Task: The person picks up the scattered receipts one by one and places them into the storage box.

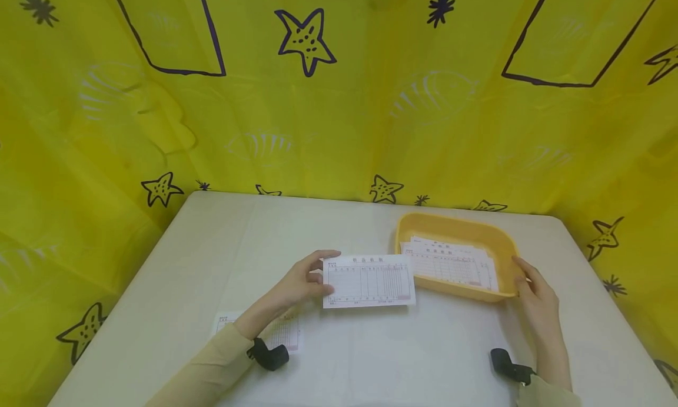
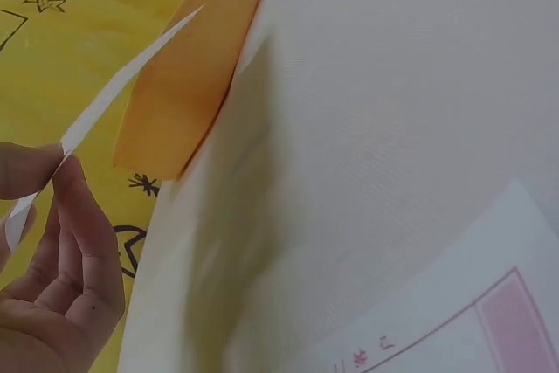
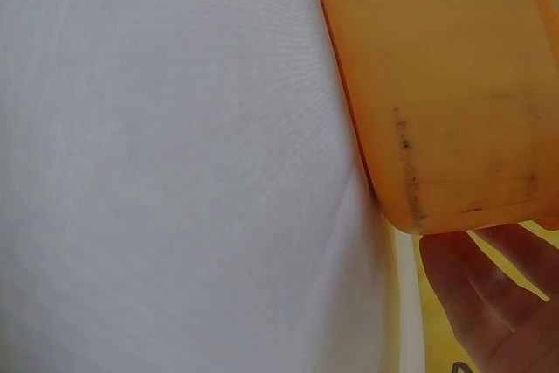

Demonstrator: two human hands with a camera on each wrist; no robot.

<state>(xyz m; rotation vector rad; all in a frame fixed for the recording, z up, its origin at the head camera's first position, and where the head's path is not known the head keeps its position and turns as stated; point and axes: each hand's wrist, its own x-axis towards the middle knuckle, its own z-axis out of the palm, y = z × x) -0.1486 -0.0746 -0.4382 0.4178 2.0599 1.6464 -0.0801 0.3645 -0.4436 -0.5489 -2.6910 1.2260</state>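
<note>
My left hand (image 1: 302,284) pinches a white printed form slip (image 1: 368,282) by its left end, thumb in front. In the left wrist view this slip (image 2: 118,85) shows nearly edge-on between thumb and fingers. The slip is held up over the table, its right end overlapping the front left of a yellow plastic bin (image 1: 468,227). Several similar slips (image 1: 445,269) lie overlapped inside the bin. At the bin's right end, my right hand (image 1: 542,301) grips the rim; in the right wrist view fingers (image 3: 450,259) touch the bin's end wall.
Another printed slip (image 1: 286,333) lies on the white table (image 1: 328,224), partly covered by the left forearm. Behind the table hangs a yellow curtain (image 1: 344,119) with starfish and fish drawings. Each wrist carries a black camera mount (image 1: 270,355).
</note>
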